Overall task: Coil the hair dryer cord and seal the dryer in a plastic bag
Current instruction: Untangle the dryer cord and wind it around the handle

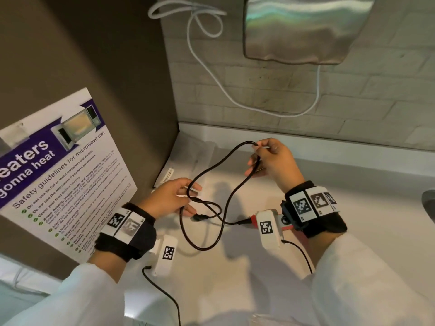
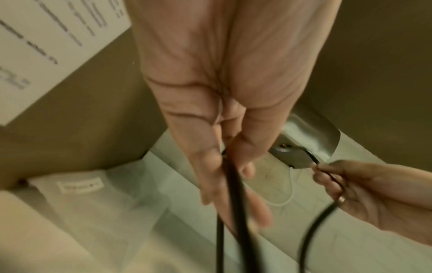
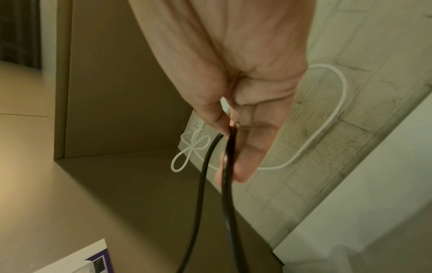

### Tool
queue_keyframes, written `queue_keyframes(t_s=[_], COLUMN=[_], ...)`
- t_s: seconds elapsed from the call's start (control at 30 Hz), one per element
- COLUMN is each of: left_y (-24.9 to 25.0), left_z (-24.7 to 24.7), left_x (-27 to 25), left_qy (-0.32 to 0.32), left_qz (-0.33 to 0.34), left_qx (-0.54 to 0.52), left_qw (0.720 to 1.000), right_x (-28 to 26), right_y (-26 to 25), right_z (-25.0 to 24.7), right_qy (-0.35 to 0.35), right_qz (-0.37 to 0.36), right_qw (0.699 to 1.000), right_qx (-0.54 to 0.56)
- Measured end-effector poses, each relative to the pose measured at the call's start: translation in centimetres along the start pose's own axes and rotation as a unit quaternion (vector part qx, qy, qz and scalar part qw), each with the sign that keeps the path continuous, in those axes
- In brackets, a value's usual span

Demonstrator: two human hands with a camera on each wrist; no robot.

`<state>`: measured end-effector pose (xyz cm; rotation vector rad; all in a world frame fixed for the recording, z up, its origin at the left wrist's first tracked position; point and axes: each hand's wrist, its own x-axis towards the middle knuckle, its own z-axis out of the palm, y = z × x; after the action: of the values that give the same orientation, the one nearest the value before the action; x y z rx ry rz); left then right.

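- Right hand (image 1: 270, 161): raised above the table (image 1: 353, 184), near the back wall. Grip closed on the cord (image 1: 211, 169): thumb and fingers pinch a tight bend of it at the top, two black strands running down from the pinch (right wrist view confirms both strands (image 3: 224, 166) leaving between thumb and fingers).
- Left hand (image 1: 169, 198): lower and to the left, palm turned inward, fingers loosely curled round the cord where several strands cross. Left wrist view: cord (image 2: 231, 194) passes between thumb and fingers, blurred; grip is light but closed on the cord.
- Cord: black, one open loop spans between the two hands; a second loop hangs below the left hand toward the table. Plug (image 1: 200, 217) dangles just beside the left fingers.
- Dryer (image 1: 255, 222): only a red end shows, lying on the table below the right wrist, mostly hidden by the wrist camera; cord enters it from the left.
- Bag (image 1: 186, 161): clear plastic, lying flat on the table in the back left corner, white label on it; also seen in the left wrist view (image 2: 98, 212). Neither hand touches it.
- Surroundings: microwave safety poster (image 1: 58, 172) on the brown panel at left; steel wall unit (image 1: 306, 29) above, white cable (image 1: 211, 74) looping down the tiled wall.
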<state>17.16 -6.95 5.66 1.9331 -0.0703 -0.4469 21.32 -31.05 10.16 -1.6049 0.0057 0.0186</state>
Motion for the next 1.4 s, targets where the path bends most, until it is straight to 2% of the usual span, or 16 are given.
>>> queue_keyframes(t_s=[0.07,0.17,0.3,0.4,0.47,0.53,0.6,0.7,0.77,0.93,1.0,1.07,1.13,1.23,1.3,1.4], left_y=[-0.6,-0.9,0.9,3.0,4.1,5.1,6.0,7.1,7.3,5.4,3.6,1.7,0.8,1.2,1.5,1.7], left_z=[-1.2,-3.0,-3.4,-2.5,-1.8,-1.3,-1.2,-1.5,-1.8,-3.8,-4.6,-4.4,-2.5,1.8,4.6,7.1], left_x=[-0.1,-0.4,-1.0,-1.1,-0.8,-0.4,-0.1,-0.1,-0.3,-1.0,-0.7,-0.2,0.1,0.7,1.6,3.5], left_qy=[0.026,0.092,0.145,0.151,0.139,0.135,0.142,0.143,0.143,0.185,0.191,0.165,0.127,0.131,0.123,0.155], left_qz=[-0.004,0.018,0.154,0.202,0.224,0.245,0.262,0.288,0.289,0.263,0.213,0.132,0.091,0.126,0.117,0.118], left_qx=[0.034,0.068,-0.022,-0.034,0.001,0.030,0.041,0.039,0.045,0.080,0.126,0.203,0.233,0.289,0.339,0.368], left_qw=[0.999,0.993,0.977,0.967,0.965,0.960,0.954,0.946,0.945,0.944,0.950,0.956,0.960,0.940,0.925,0.909], right_x=[0.4,1.1,1.4,0.4,-0.6,-1.4,-1.5,-1.2,-0.7,0.0,0.0,-0.2,-0.4,-0.6,-0.8,-1.1], right_y=[0.6,2.2,4.9,5.7,5.9,6.4,7.4,8.8,9.2,8.5,8.1,7.9,8.0,8.4,8.5,8.5], right_z=[-0.9,-2.9,-4.3,-3.2,-1.7,-0.2,1.1,2.4,2.7,2.2,1.8,1.6,1.7,1.9,2.1,2.0], right_qy=[0.038,0.112,0.139,0.067,-0.012,-0.086,-0.157,-0.183,-0.151,-0.117,-0.121,-0.133,-0.136,-0.134,-0.136,-0.135], right_qz=[-0.003,-0.004,0.040,0.074,0.051,-0.015,-0.053,-0.056,-0.047,-0.076,-0.065,-0.059,-0.061,-0.078,-0.088,-0.107], right_qw=[0.999,0.988,0.974,0.992,0.997,0.985,0.953,0.927,0.931,0.911,0.919,0.925,0.923,0.915,0.917,0.918], right_qx=[-0.015,-0.107,-0.173,-0.083,-0.051,-0.148,-0.254,-0.323,-0.328,-0.387,-0.370,-0.352,-0.355,-0.372,-0.366,-0.358])
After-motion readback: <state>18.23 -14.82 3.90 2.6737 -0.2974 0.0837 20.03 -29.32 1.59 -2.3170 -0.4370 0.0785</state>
